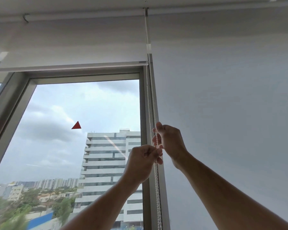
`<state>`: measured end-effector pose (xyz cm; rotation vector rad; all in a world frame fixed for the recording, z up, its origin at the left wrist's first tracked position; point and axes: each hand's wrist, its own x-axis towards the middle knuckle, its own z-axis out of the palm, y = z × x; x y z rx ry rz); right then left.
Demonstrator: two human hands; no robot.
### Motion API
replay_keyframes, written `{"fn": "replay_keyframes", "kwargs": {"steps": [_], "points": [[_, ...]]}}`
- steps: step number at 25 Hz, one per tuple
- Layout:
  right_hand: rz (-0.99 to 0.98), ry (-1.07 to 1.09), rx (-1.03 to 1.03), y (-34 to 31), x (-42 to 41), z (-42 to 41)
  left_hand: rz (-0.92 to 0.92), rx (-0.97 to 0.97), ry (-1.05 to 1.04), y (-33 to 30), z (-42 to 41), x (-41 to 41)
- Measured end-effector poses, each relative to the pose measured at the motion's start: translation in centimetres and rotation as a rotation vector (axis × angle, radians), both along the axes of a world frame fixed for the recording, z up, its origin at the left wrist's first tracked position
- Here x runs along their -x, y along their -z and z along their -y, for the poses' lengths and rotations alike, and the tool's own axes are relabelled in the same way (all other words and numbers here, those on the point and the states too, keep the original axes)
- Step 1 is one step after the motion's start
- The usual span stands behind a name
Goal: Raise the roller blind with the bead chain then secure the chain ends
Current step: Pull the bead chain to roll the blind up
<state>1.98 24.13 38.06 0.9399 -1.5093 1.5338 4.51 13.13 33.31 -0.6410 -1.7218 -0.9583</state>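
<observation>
The white roller blind (pixel 70 47) over the left window is drawn up high, its bottom bar (pixel 70 65) just above the top of the glass. Two strands of white bead chain (pixel 150 100) hang from the bracket at the ceiling down the grey window post. My right hand (pixel 170 141) grips the chain with curled fingers, at about mid height. Just below and to its left, my left hand (pixel 143 161) pinches the same chain between thumb and fingers. Below my hands the chain (pixel 158 196) runs on down out of view.
A second white blind (pixel 231 113) on the right hangs fully down. The grey window post (pixel 163 188) stands between the two panes. Through the left glass I see a tall building and cloudy sky; a red triangle sticker (pixel 76 125) sits on the pane.
</observation>
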Motion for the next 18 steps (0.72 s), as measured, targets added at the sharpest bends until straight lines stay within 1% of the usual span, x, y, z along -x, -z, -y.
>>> {"fn": "replay_keyframes", "kwargs": {"steps": [4,9,13,16,18], "points": [[0.012,-0.037,-0.003,-0.3,0.1,0.7,0.000,0.019,-0.003,1.0,0.5,0.3],[-0.068,0.050,-0.011,1.4,0.5,0.7,-0.013,0.125,0.036,1.8,2.1,0.4],[-0.133,0.072,-0.021,2.6,0.3,1.0,-0.061,-0.004,0.032,0.9,2.7,0.4],[-0.149,0.085,-0.025,3.8,0.0,1.4,-0.137,0.026,-0.008,-0.5,2.2,-0.4],[-0.137,0.065,-0.037,4.9,0.0,1.6,-0.135,0.031,-0.020,-1.6,1.5,-0.9]]}}
